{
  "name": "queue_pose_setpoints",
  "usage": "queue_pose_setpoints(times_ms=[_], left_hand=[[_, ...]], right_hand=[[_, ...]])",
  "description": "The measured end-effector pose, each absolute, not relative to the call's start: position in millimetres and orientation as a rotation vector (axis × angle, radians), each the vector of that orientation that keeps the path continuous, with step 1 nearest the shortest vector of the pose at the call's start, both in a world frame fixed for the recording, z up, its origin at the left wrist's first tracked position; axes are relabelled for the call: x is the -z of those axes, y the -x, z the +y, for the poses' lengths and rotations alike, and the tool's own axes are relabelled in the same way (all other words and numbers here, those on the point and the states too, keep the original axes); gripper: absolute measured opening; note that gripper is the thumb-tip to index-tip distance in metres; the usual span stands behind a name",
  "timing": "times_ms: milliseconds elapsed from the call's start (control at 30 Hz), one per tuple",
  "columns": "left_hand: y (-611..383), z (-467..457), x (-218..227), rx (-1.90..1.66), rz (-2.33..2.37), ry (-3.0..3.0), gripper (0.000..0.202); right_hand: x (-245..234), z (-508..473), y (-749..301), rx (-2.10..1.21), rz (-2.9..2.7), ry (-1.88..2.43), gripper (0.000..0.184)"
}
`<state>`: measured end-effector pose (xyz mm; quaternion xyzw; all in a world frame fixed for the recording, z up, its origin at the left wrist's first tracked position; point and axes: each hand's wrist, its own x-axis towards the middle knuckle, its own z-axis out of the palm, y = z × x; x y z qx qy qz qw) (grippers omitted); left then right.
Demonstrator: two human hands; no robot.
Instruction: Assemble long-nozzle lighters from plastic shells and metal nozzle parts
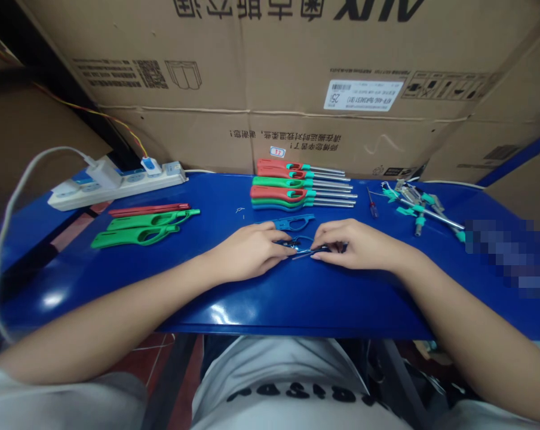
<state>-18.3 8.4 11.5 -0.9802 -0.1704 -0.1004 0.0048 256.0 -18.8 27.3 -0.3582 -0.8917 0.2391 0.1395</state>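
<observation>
My left hand point(254, 249) is closed, its thumb and fingers pinching a blue lighter handle half point(302, 240) that lies low over the table. Small dark and shiny parts sit in that half, too small to name. From the other side my right hand point(355, 243) is closed in a pinch, with a thin metal piece point(302, 256) at its fingertips. Its kind is hard to make out. Just beyond the hands lies another blue handle half point(292, 223), partly hidden by my left hand.
Several assembled gas lighters point(279, 194) are stacked behind the hands. Green handle halves point(135, 236) and red ones point(149, 211) lie left, near a power strip point(131, 182). A screwdriver point(373, 208) and lighter inner parts point(416, 209) lie right. A cardboard box point(279, 77) stands behind.
</observation>
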Motion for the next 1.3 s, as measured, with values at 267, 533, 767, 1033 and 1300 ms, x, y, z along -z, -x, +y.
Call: queue_pose_setpoints(times_ms=[267,533,767,1033,1300], left_hand=[[20.0,11.0,-7.9,0.376,-0.530,3.095,0.031],[19.8,13.7,-2.9,0.475,-0.472,3.120,0.031],[21.7,14.5,-4.4,0.436,-0.474,3.131,0.031],[23.2,15.6,-5.4,0.438,-0.403,3.157,0.034],[23.1,18.8,-5.2,0.478,-0.355,3.198,0.032]], right_hand=[[-32.0,-4.2,-277.0,-0.216,-2.226,1.506,0.022],[-43.7,16.4,-374.0,0.021,-1.637,2.499,0.015],[-37.5,20.5,-383.1,-0.135,-1.561,2.625,0.007],[-53.0,11.4,-358.6,-0.256,-1.549,2.078,0.019],[-33.1,7.0,-297.2,-0.845,-1.695,1.592,0.041]])
